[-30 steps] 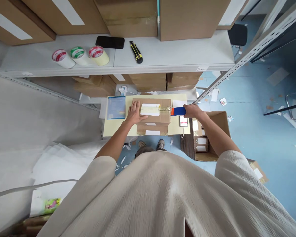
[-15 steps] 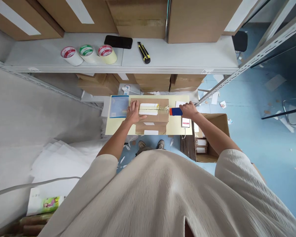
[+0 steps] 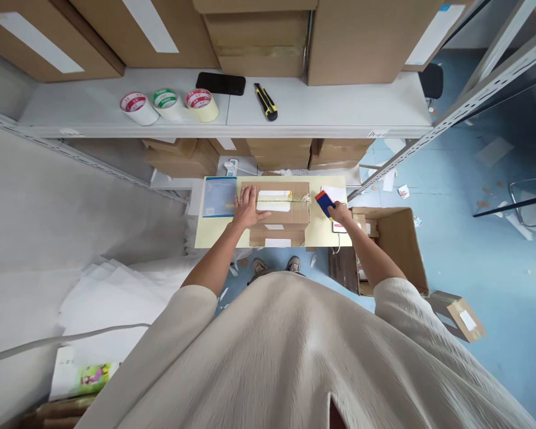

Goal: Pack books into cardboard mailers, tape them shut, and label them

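Note:
On the pale yellow tabletop (image 3: 320, 238), a cardboard box (image 3: 298, 220) lies with a white label (image 3: 273, 206) and a line of clear tape across its top. My left hand (image 3: 248, 208) rests flat on the left part of the box, thumb and fingers spread. Just off the box's right end, my right hand (image 3: 340, 213) grips a flat blue tool with a red-orange edge (image 3: 324, 202); its exact kind does not show. The tool points up and left, apart from the box. Crumpled tape (image 3: 306, 199) sticks out at that end. Under my right hand a phone (image 3: 338, 227) is partly hidden.
A blue printed sheet (image 3: 220, 196) lies left of the box. The shelf above holds tape rolls (image 3: 202, 106), a black phone (image 3: 220, 83) and a utility knife (image 3: 266, 102). An open carton (image 3: 397, 250) stands on the floor at right, near a small box (image 3: 458, 316).
My right hand has drawn the blue tool away from the box's right end and turned it to point up and left. My left hand stays on the box. The view has shifted slightly.

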Motion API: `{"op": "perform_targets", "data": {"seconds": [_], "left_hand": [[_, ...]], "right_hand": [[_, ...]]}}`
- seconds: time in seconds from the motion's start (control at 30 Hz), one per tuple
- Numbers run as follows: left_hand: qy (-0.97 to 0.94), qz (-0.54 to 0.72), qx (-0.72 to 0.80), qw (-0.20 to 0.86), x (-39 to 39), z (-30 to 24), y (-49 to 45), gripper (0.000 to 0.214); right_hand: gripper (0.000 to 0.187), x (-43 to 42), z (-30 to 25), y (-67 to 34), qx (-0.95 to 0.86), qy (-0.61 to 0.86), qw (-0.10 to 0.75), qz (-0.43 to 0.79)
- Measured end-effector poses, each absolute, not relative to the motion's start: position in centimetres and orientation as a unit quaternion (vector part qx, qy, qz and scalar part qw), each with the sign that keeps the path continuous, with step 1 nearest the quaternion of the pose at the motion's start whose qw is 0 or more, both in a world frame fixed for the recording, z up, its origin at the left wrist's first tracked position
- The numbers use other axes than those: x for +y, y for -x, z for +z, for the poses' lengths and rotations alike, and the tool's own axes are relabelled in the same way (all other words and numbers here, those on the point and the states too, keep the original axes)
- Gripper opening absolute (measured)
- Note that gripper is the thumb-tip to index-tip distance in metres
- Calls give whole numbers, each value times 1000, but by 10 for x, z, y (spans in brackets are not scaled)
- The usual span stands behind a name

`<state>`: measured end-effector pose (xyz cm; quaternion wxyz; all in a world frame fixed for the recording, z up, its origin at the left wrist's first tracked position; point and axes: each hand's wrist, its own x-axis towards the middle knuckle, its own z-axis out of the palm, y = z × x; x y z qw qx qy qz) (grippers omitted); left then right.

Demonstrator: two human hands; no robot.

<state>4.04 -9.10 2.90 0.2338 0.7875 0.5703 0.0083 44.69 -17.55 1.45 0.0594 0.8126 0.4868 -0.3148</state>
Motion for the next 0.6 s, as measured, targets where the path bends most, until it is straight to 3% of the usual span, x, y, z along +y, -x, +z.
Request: {"op": "perform_targets", "data": {"seconds": [0.33, 0.5, 0.6], "left_hand": [[-797, 0, 560, 226, -90, 22, -34, 142], [-794, 52, 549, 256, -92, 21, -32, 136], [-768, 115, 561, 287, -89, 21, -31, 117]], "right_hand": [[56, -186, -23, -393, 504, -797, 101, -316], [36, -195, -27, -386, 468, -824, 15, -319], [40, -189, -14, -383, 405, -859, -81, -302]]}}
